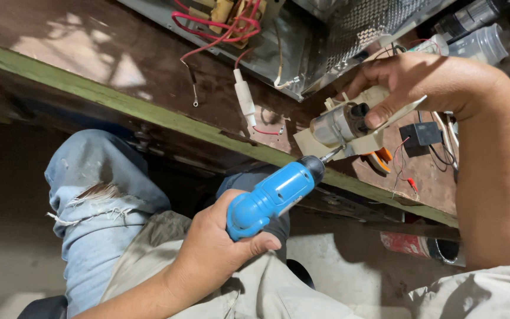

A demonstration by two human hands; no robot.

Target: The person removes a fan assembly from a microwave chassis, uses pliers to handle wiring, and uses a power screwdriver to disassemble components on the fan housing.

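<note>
- Left hand (219, 254) is wrapped tight around the grip of a blue power screwdriver (273, 198), thumb curled over the rear of the handle.
- The tool angles up and away from that hand, and its bit (332, 155) meets the lower edge of a cream plastic bracket (358, 139).
- Right hand (420, 80) grasps that bracket from above, holding it just off the bench edge; the thumb presses on the dark end of a small silver motor (334, 125) mounted in it.
- So the bracket with its motor sits directly under the right hand's fingers, up and ahead of the left hand, with the screwdriver bridging the two.
- Just under the bracket, below the right hand, an orange-handled tool (381, 159) peeks out; what kind it is, I cannot tell.
- Beside the right wrist, a small black box (421, 133) lies on the brown workbench (149, 65), thin red and white wires trailing around it.
- Out past the right hand's fingertips, a white inline connector (245, 101) lies on the bench, fed by red wires (225, 26) from an open metal chassis (302, 53).
- Beyond the right hand sit clear plastic bottles (482, 41).
- Below the left hand, a knee in torn blue jeans (92, 195) and a grey cloth (149, 254) across the lap.
- Under the right forearm, a red can (420, 245) lies on its side on the floor.
</note>
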